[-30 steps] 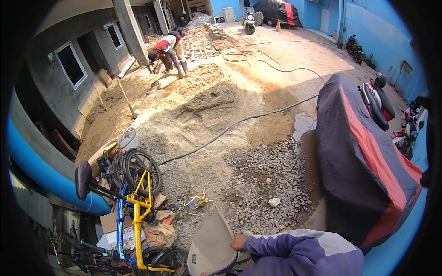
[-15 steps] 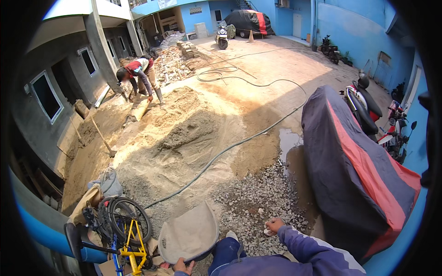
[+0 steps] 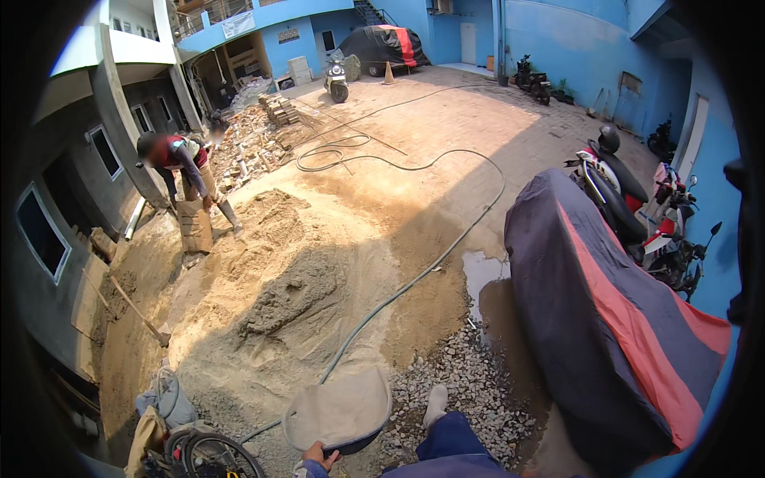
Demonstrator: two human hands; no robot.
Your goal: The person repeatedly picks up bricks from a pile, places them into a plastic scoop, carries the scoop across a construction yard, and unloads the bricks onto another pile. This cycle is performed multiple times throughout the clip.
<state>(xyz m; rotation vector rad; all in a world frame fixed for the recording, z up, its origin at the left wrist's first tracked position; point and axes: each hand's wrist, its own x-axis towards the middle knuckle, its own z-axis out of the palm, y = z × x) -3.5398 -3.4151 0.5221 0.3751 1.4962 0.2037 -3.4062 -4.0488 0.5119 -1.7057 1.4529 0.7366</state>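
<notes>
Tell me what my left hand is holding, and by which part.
Your left hand is holding the grey basin by its rim, at the edge nearest you.

A paved courtyard building site (image 3: 434,119): rubble (image 3: 243,147) and sand heap (image 3: 291,299) toward its left edge, gravel (image 3: 470,374) toward its near edge.

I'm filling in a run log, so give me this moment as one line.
Left hand: gripping grey tub | right hand: not in view | nearby: gravel, hose | co-worker: bent over brown sack
</notes>
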